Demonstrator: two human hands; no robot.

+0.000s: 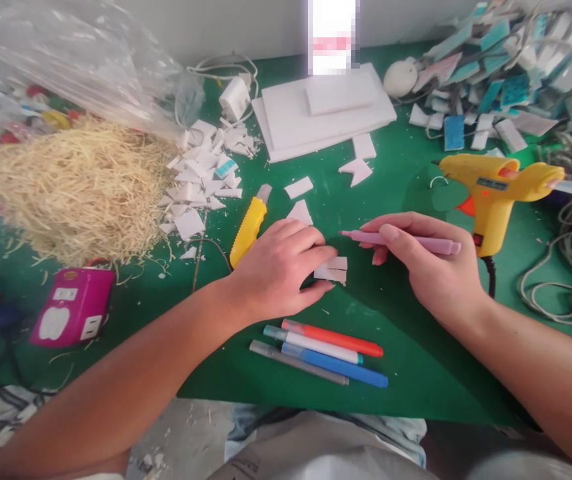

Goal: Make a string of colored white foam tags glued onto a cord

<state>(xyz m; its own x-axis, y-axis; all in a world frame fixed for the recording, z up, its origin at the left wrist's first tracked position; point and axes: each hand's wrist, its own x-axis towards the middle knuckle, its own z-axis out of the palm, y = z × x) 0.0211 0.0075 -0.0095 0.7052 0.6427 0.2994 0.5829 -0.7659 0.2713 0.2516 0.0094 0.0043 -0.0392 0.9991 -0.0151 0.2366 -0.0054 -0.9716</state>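
Note:
In my right hand [431, 260] is a pink marker [426, 244], gripped like a pen, its uncapped tip pointing left. My left hand [286, 267] rests on the green table, thumb and fingers closed about the left end of a small white foam piece [337, 265]. A dark line runs across that piece. The marker's tip is just above it, apart from it. Beyond my left hand lies a yellow utility knife [249, 230], with white foam scraps [300, 213] near my fingertips. Below are a red marker [336, 339], a white one [311, 345], a blue one [336, 365] and a grey one [296, 362].
A yellow hot glue gun [496, 193] stands right of my right hand. White foam sheets [286, 127] are stacked behind. Left are a straw heap [81, 187], foam offcuts [196, 173] and a magenta power socket [73, 307]. Foam pieces [496, 93] and cords [566, 267] fill the right side.

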